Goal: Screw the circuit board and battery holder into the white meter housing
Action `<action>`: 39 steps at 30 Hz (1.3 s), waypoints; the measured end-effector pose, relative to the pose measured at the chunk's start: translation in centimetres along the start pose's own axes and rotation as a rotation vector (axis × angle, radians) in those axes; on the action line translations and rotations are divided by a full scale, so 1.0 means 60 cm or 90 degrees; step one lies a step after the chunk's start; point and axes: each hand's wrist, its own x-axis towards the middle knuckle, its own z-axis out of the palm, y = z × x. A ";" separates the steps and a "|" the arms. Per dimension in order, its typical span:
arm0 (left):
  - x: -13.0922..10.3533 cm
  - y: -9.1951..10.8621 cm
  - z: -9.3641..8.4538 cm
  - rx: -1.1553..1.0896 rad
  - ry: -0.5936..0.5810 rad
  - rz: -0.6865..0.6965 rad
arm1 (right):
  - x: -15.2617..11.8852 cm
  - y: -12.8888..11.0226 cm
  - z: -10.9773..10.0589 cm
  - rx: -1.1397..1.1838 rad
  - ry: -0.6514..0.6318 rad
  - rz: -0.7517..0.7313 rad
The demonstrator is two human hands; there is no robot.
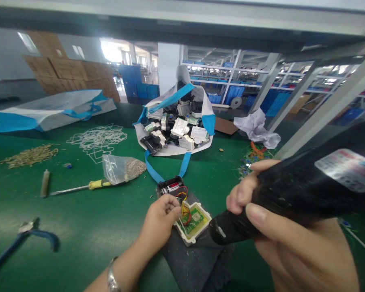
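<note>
A small white casing (pixel 190 242) lies open on a dark cloth (pixel 191 263), with a green circuit board (pixel 196 219) inside. Red, yellow and black wires (pixel 186 209) run from it to a black battery holder (pixel 170 185). My left hand (pixel 164 213) is at the casing's left edge, its fingers closed in a pinch; what they hold is hidden. My right hand (pixel 286 231) is wrapped round a thick black electric screwdriver (pixel 304 182) with a silver label. Its tapered nose points down-left beside the casing's right edge; no bit shows.
Behind stands a white-and-blue bag (pixel 208 105) full of similar units. To the left lie white loops (pixel 99 140), a brown pile of small parts (pixel 30 156), a yellow-handled screwdriver (pixel 97 184), a plastic bag (pixel 114 168) and blue pliers (pixel 27 239). A metal post (pixel 331 97) rises at right.
</note>
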 end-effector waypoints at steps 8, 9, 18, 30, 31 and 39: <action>-0.003 0.016 -0.010 -0.235 -0.115 -0.096 | 0.009 0.036 0.005 -0.027 -0.059 0.048; -0.004 0.017 -0.010 -0.214 -0.119 -0.090 | 0.011 0.041 0.005 -0.037 -0.055 0.048; -0.013 -0.001 0.001 0.382 -0.052 0.417 | 0.016 0.051 0.006 -0.060 -0.038 0.074; 0.001 0.000 -0.002 -0.106 -0.007 0.025 | 0.022 0.008 -0.011 -0.037 0.053 -0.047; 0.002 -0.002 -0.003 -0.120 0.007 0.027 | 0.023 0.008 -0.011 -0.029 0.070 -0.059; 0.005 -0.002 -0.011 -0.100 0.004 0.101 | 0.030 0.054 -0.005 -0.053 0.054 -0.062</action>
